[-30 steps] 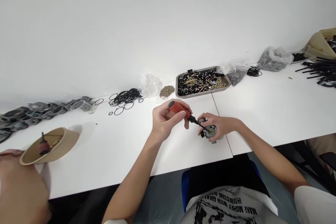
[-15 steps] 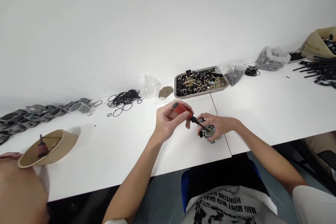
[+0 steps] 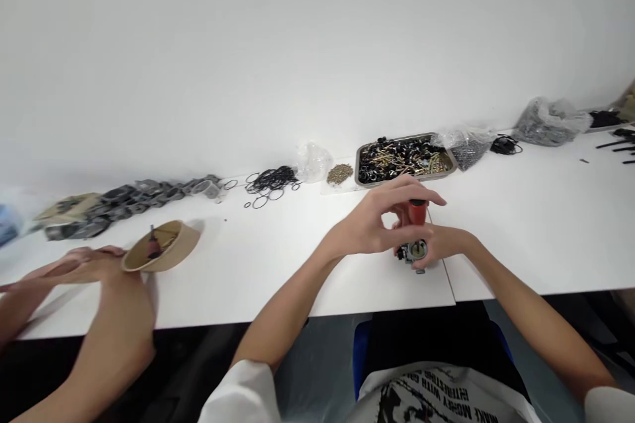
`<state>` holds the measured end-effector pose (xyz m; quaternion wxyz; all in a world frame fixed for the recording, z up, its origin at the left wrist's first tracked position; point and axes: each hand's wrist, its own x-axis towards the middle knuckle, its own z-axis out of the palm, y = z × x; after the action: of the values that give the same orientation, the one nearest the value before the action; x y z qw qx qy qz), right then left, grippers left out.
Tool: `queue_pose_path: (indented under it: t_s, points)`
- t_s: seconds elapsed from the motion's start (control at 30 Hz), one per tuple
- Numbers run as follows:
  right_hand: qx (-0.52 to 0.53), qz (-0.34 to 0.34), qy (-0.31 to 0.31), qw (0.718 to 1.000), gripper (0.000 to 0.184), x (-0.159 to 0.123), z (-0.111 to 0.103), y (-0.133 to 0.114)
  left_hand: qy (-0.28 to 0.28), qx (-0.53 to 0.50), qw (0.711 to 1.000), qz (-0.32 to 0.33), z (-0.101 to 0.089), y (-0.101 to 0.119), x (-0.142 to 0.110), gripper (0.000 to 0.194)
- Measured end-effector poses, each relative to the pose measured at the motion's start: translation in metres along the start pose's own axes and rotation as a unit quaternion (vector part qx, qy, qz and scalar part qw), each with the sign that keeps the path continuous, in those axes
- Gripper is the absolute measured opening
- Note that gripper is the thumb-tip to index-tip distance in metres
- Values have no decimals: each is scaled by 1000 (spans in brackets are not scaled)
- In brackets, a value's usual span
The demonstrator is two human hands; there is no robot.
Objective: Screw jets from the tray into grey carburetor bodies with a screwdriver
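Note:
My left hand (image 3: 380, 221) is closed round the red handle of a screwdriver (image 3: 417, 211), which stands nearly upright. Its tip goes down into a small grey metal part (image 3: 415, 251) on the white table (image 3: 520, 225). My right hand (image 3: 443, 244) grips that part from the right side and holds it on the table near the front edge. The screwdriver's shaft is mostly hidden between my fingers.
A metal tray (image 3: 449, 168) of brass and black parts stands behind my hands, with brass bits (image 3: 340, 174), black O-rings (image 3: 270, 180) and plastic bags (image 3: 550, 120) along the wall. Grey castings (image 3: 124, 201) lie at the left. A co-worker's hands (image 3: 94, 271) hold a beige bowl (image 3: 186, 244).
The screwdriver went from slanted to nearly upright over the part, my left hand moving right above it. The view turned left; the co-worker's hands and bowl now show further in.

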<state>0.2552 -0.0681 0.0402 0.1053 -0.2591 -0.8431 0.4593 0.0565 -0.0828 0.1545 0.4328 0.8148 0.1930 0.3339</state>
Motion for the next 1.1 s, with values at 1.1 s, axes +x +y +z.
queue_pose_path:
  t_s: [1.1]
  points:
    - [-183,-75,168,966,19,-30,-79,-139,18,-165,983,-76,8,-5,3,45]
